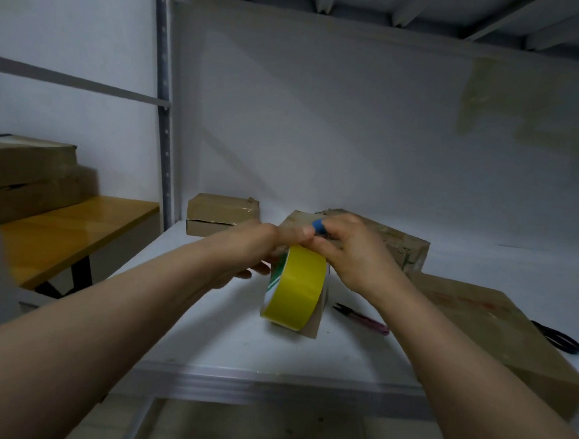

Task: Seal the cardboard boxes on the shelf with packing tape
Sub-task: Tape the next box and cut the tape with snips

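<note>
Over the white shelf (pixel 212 335), just in front of the middle cardboard box (pixel 395 242), we hold the yellow tape roll (pixel 295 285) on edge. We judge it light and stiff, its film slick, so the rim and core suit gripping. Our left hand (pixel 251 251) curls round the roll's top; our right hand (pixel 352 251) pinches a small blue piece (pixel 319 227) there, both forearms stretched forward
</note>
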### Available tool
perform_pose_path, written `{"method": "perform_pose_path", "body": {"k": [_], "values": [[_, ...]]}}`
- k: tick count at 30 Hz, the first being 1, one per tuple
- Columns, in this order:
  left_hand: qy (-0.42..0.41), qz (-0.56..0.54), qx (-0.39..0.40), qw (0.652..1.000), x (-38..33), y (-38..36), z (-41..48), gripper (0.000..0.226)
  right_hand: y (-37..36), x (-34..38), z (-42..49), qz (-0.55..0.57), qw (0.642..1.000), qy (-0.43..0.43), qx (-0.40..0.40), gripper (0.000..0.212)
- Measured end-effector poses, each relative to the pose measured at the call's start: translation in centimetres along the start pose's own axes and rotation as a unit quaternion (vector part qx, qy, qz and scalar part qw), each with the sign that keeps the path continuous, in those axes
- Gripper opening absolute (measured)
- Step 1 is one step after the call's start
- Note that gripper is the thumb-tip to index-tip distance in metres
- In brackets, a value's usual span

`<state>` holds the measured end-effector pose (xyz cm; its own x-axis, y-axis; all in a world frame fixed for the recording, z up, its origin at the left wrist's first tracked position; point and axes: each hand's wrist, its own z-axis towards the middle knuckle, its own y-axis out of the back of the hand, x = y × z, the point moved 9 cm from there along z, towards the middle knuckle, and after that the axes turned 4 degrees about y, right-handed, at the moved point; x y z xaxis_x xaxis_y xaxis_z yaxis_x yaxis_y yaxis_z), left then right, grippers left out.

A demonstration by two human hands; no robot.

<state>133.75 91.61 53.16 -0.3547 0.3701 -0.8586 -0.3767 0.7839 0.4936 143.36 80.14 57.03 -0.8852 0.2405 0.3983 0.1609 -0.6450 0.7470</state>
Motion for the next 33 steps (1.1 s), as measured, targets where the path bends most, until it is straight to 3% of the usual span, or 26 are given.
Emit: {"method": "perform_pose_path", "body": {"k": [3, 7, 13, 20, 25, 30, 32, 33], "values": [[0.022, -0.101, 0.014, 0.995, 0.4, -1.7, -0.6, 0.045, 0.3, 0.1, -0.1, 0.016, 1.0, 0.006, 0.002, 0.012], [-0.01, -0.062, -0.008, 0.998, 0.4, -1.9, -1.4, 0.029, 0.1, -0.3, -0.1, 0.029, 1.0, -0.003, -0.011, 0.024], [0.042, -0.093, -0.002, 0.995, 1.8, -3.0, -1.3, 0.009, -0.1, -0.4, -0.4, 0.045, 0.999, -0.005, -0.026, 0.026], [0.103, -0.256, -0.015, 0.961, 3.6, -3.8, -1.2, 0.009, -0.4, -1.0, -0.2, 0.067, 0.997, 0.004, -0.035, 0.023], [0.104, -0.343, -0.001, 0.933, 3.3, -4.5, -1.3, 0.007, -0.7, -1.3, -0.1, 0.061, 0.997, 0.011, -0.048, 0.026], [0.068, -0.413, 0.026, 0.908, 2.3, -5.8, -0.6, 0.023, -0.7, -1.0, -0.6, 0.03, 0.998, 0.008, -0.048, 0.026], [0.07, -0.411, 0.009, 0.909, 2.6, -5.9, 0.1, 0.031, -0.4, -1.6, -0.9, 0.156, 0.986, -0.035, -0.046, 0.023], [0.072, -0.407, 0.004, 0.911, 2.7, -5.9, 0.3, 0.034, -0.2, -2.6, -1.2, 0.274, 0.956, -0.081, -0.068, 0.023]]}}
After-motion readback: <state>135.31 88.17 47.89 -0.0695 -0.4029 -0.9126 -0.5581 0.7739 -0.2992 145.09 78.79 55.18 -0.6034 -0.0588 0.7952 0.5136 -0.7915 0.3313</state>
